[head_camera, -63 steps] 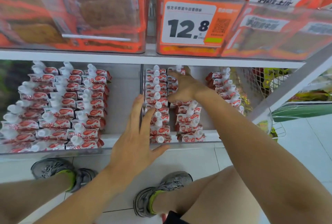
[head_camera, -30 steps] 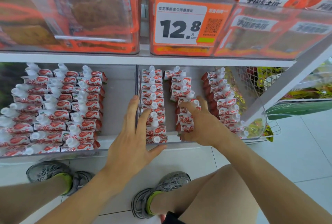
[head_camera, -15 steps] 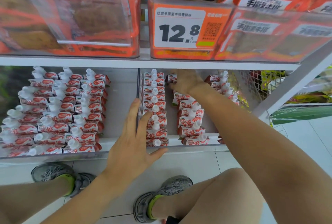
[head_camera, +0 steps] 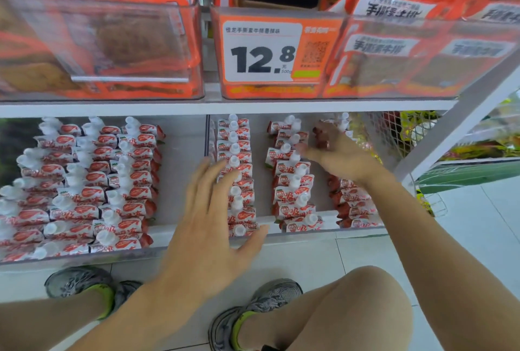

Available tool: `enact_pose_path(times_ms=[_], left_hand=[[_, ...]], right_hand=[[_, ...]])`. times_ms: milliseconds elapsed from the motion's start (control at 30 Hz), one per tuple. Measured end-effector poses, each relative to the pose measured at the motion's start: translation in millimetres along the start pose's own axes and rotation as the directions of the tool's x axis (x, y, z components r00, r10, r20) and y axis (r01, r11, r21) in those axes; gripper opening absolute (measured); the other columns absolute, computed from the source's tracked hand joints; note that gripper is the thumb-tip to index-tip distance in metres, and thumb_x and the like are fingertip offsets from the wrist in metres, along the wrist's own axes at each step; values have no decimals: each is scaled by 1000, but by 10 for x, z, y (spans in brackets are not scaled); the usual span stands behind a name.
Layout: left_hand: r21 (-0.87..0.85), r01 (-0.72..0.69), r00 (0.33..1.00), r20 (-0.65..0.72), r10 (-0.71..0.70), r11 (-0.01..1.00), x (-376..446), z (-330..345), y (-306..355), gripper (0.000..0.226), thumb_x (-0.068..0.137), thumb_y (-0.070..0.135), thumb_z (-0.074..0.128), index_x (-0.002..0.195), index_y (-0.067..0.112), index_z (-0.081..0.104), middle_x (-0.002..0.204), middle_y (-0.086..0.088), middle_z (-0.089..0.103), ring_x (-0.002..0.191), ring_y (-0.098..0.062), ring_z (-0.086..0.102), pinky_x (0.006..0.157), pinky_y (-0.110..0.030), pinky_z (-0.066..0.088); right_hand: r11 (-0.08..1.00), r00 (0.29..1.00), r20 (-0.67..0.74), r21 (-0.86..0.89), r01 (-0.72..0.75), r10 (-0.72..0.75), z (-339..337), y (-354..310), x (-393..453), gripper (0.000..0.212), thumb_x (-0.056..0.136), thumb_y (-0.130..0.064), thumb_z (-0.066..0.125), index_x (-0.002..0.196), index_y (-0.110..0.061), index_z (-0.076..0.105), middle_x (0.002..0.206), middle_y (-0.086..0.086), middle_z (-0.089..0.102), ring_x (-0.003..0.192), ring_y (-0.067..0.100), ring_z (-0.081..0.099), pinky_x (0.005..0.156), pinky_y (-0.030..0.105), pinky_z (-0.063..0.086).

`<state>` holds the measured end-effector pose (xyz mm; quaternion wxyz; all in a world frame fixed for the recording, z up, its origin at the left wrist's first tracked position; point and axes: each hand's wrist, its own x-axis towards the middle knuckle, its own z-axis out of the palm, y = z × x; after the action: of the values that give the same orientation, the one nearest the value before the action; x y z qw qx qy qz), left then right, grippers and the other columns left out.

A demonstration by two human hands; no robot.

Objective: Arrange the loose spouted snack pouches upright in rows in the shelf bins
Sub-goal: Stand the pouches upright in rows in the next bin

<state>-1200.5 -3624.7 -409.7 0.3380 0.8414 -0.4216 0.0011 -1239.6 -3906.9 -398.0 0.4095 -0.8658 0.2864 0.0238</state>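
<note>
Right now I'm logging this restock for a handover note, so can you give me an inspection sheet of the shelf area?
Surface: white lower shelf carrying two clear plastic bins.
Job's things: red-and-white spouted snack pouches upright in rows, three in each bin; bare floor at the right of the left bin.
Clutter: nothing seen.
Grippers: left hand open, fingers spread over the right bin's left row; right hand blurred, over the back of the right row.
Cables: nothing seen.
Surroundings: orange price tag reading 12.8, orange snack packets on the shelf above, white tiled floor, grey shoes.
</note>
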Motion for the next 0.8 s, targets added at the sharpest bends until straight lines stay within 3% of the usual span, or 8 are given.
enact_pose_path(times_ms=[67, 133, 233, 333, 467, 567, 700, 800], left_hand=[[-173, 55, 995, 96, -38, 983, 203, -44, 229, 74, 80, 54, 65, 142, 27, 34, 140, 12, 40, 127, -1, 41, 105, -9, 31], [-155, 138, 958, 271, -92, 978, 499, 41, 331, 81, 79, 52, 69, 145, 28, 28, 138, 9, 46, 116, -4, 52, 99, -24, 46], [105, 139, 755, 633, -174, 985, 915, 377, 218, 86, 64, 61, 78, 133, 23, 43, 125, 2, 60, 107, -18, 61, 92, -37, 51], [112, 174, 586, 787, -194, 978, 978, 676, 74, 77, 47, 68, 77, 111, 28, 63, 102, 11, 71, 93, -14, 66, 87, -40, 54], [-99, 392, 586, 793, -166, 915, 853, 791, 59, 62, 53, 52, 83, 109, 31, 65, 101, 15, 73, 97, -8, 67, 93, -39, 52], [-176, 506, 548, 821, -157, 844, 847, 655, 109, 49, 73, 35, 81, 117, 30, 60, 112, 20, 66, 111, -8, 61, 102, -33, 44], [-289, 511, 831, 406, -380, 810, 1063, 635, 324, 39, 97, 39, 50, 134, 28, 44, 124, 13, 50, 126, -10, 44, 95, -22, 32], [-497, 587, 802, 244, -546, 639, 1340, 1003, 351, 37, 101, 44, 34, 128, 22, 46, 124, 1, 52, 124, -20, 48, 91, -25, 33]], right_hand=[[998, 985, 165, 31, -63, 57, 16, 193, -350, 91, 79, -57, 72, 151, -26, 24, 142, -13, 43, 131, 14, 45, 110, 38, 41], [996, 963, 265, 64, -66, 47, 44, 354, -555, 88, 77, -45, 79, 146, -28, 28, 133, -19, 51, 124, 9, 53, 106, 38, 46], [996, 952, 305, 69, -52, 29, 101, 455, -650, 79, 76, -35, 82, 138, -31, 34, 120, -21, 58, 115, 7, 60, 98, 35, 52], [996, 933, 359, 84, -27, -5, 156, 478, -668, 57, 80, -35, 79, 120, -52, 42, 117, -30, 59, 113, -7, 57, 100, 23, 49], [987, 909, 408, 156, 26, -88, 158, 438, -694, 50, 86, -27, 74, 118, -54, 47, 129, -18, 63, 118, 3, 60, 107, 35, 46], [994, 892, 451, 109, -22, -30, 42, 494, -621, 43, 85, -27, 69, 117, -48, 48, 129, -10, 63, 116, 13, 60, 101, 40, 49], [967, 994, 97, 255, 24, -50, 44, 232, -380, 36, 100, -34, 51, 133, -28, 39, 126, -15, 54, 121, 11, 49, 108, 35, 38], [922, 994, -101, 387, -5, 48, 262, 86, 33, 58, 104, -45, 37, 153, -20, 22, 152, 2, 42, 140, 23, 38, 115, 35, 28]])
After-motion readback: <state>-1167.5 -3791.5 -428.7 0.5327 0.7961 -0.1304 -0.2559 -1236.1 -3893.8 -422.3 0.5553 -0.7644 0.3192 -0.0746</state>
